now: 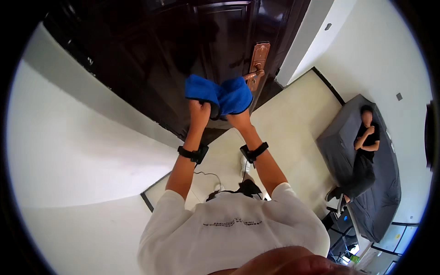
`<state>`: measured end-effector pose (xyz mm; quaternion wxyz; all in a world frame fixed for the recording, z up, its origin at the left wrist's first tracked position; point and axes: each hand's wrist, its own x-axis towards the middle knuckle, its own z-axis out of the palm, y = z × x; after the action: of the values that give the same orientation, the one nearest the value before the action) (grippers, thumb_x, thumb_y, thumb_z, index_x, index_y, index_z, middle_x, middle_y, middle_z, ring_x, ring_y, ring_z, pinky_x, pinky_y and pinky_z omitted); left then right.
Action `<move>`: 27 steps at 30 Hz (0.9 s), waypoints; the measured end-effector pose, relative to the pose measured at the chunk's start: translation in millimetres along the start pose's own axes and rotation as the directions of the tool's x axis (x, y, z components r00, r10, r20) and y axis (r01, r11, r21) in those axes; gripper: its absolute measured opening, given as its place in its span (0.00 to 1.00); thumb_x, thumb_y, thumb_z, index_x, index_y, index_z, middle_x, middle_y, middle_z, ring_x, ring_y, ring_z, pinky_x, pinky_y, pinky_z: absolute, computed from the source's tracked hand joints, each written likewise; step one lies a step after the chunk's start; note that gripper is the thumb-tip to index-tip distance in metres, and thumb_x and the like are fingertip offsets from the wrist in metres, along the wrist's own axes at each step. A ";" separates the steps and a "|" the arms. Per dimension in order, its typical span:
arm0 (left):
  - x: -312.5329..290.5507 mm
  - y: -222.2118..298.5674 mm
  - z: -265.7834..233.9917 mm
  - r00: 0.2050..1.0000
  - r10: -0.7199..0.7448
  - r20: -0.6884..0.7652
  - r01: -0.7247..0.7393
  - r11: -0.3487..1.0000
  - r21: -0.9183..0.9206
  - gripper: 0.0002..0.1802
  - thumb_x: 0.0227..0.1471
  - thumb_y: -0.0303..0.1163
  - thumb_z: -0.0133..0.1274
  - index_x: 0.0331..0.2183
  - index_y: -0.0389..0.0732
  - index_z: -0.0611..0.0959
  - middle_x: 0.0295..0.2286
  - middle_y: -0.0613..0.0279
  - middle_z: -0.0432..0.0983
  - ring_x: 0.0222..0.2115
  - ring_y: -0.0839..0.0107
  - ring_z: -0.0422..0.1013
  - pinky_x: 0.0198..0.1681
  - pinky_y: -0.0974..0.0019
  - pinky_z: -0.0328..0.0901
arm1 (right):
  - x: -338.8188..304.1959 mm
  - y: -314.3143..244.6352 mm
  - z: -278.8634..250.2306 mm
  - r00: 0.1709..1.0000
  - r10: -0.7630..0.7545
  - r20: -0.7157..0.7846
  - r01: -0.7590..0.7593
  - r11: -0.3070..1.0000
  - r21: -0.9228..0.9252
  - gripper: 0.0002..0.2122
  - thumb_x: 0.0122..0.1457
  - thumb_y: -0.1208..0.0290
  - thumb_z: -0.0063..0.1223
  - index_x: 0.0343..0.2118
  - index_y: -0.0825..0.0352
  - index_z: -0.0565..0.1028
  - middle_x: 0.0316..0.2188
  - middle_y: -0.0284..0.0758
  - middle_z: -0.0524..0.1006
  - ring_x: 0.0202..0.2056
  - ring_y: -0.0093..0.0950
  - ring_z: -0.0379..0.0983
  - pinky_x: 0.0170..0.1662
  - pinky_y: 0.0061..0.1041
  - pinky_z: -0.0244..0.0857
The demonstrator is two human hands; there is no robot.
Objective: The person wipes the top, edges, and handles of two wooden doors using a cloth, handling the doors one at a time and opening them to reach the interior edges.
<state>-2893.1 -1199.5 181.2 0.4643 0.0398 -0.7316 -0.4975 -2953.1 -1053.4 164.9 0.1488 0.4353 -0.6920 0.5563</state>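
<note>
Up against the dark door (151, 59), both hands grip a blue cloth (219, 95): left hand (200, 113) and right hand (239, 120) closed on it, just beside the copper handle (255, 73).

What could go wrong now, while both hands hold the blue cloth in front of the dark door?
The blue cloth hangs close to the copper door handle, so a fold might catch on the lever. The left hand and right hand both grip the cloth, so neither is free to steady the dark door if it swings. A white cable on the floor near the feet may be a trip risk.
</note>
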 end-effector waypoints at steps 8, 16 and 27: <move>-21.6 24.4 -45.3 0.988 -0.137 -0.071 0.122 0.975 -0.184 0.10 0.54 0.26 0.54 0.38 0.33 0.79 0.36 0.56 0.77 0.38 0.66 0.72 0.43 0.65 0.67 | -41.5 -47.0 6.4 0.984 0.036 -0.174 -0.047 0.997 -0.064 0.16 0.42 0.85 0.52 0.39 0.72 0.76 0.41 0.46 0.76 0.46 0.48 0.70 0.53 0.39 0.62; -40.4 8.4 -51.5 0.992 -0.010 0.122 0.018 0.998 -0.063 0.14 0.54 0.28 0.54 0.43 0.34 0.79 0.43 0.53 0.76 0.42 0.65 0.72 0.47 0.64 0.66 | -38.5 -66.6 -15.5 0.956 -0.048 -0.288 0.027 0.997 -0.075 0.15 0.44 0.86 0.49 0.39 0.73 0.75 0.41 0.48 0.76 0.45 0.47 0.71 0.52 0.37 0.62; -17.1 -10.4 53.6 0.715 -0.381 0.586 0.542 0.832 -0.120 0.32 0.61 0.47 0.41 0.59 0.35 0.63 0.55 0.46 0.65 0.54 0.59 0.64 0.59 0.60 0.57 | 11.6 -14.3 -69.8 0.963 -0.163 -0.213 0.125 0.975 -0.182 0.11 0.43 0.85 0.50 0.32 0.72 0.75 0.35 0.47 0.76 0.39 0.47 0.72 0.47 0.37 0.64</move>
<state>-2926.1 -1158.8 158.3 0.0994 0.0147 -0.7187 -0.6881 -2968.2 -995.7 205.6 0.3028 0.4043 -0.6810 0.5301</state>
